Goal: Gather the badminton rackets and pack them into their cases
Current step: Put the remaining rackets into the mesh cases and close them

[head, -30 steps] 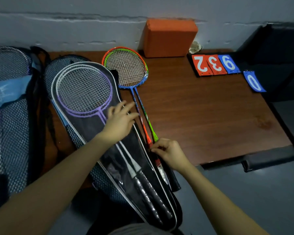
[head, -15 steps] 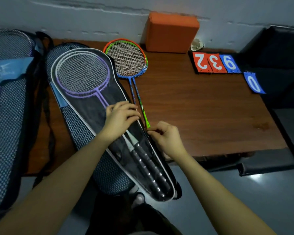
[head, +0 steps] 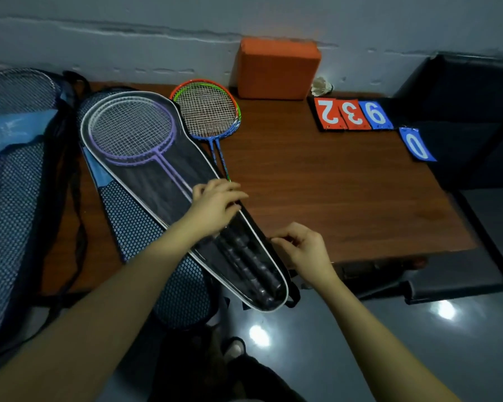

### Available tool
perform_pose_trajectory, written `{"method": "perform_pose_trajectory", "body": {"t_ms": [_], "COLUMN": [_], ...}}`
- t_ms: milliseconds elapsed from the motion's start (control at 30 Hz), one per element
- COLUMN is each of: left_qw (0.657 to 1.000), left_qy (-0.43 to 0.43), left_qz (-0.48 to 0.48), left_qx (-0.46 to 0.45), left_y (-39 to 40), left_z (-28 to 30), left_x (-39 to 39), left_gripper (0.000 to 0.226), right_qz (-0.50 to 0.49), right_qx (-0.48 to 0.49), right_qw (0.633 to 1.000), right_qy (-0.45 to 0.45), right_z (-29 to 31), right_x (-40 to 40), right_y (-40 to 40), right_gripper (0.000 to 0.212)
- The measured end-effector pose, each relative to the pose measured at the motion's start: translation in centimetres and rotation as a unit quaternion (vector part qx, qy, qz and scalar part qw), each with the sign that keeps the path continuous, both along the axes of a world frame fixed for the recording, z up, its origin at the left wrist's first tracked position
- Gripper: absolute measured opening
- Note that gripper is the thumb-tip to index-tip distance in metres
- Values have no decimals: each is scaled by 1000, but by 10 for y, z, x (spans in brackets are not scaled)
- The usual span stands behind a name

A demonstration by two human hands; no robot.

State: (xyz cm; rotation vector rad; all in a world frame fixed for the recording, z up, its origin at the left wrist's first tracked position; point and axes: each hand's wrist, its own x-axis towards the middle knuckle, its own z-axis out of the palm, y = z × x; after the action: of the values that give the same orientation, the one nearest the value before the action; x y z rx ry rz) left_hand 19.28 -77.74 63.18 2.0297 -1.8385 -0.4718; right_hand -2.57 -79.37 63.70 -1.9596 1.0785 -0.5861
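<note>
A: What are my hands doing?

B: Your left hand (head: 215, 208) presses flat on the clear case (head: 186, 198), likely pinning it; your right hand (head: 301, 246) pinches its edge, probably the zip.

A: What's inside?

B: Two purple rackets (head: 134, 134), handles toward you. The colourful rackets (head: 208, 113) lie unpacked on the worktop (head: 331, 198), just beside. A mesh case (head: 157, 256) lies underneath.

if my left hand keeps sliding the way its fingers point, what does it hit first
Probably nothing but bare table. The left hand rests on the clear racket case, fingers pointing right past its edge; depth is unclear.
</note>
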Motion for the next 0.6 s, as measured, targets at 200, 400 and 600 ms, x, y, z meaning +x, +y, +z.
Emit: {"method": "perform_pose_trajectory", "body": {"t_ms": [200, 400, 600], "left_qw": [999, 999, 987], "left_qy": [2, 17, 57], "left_qz": [-21, 29, 112], "left_qx": [27, -30, -99], "left_y": [27, 17, 0], "left_z": [-1, 0, 3], "left_x": [-39, -39, -34], "left_gripper": [19, 17, 18], "right_qz": [-3, 19, 2], "right_qx": [6, -62, -111], "right_qw": [1000, 998, 992], "right_qy": [-20, 20, 53], "right_z": [-2, 1, -1], "right_x": [3, -9, -52], "right_y": [2, 0, 4], "right_gripper": [14, 11, 27]}}
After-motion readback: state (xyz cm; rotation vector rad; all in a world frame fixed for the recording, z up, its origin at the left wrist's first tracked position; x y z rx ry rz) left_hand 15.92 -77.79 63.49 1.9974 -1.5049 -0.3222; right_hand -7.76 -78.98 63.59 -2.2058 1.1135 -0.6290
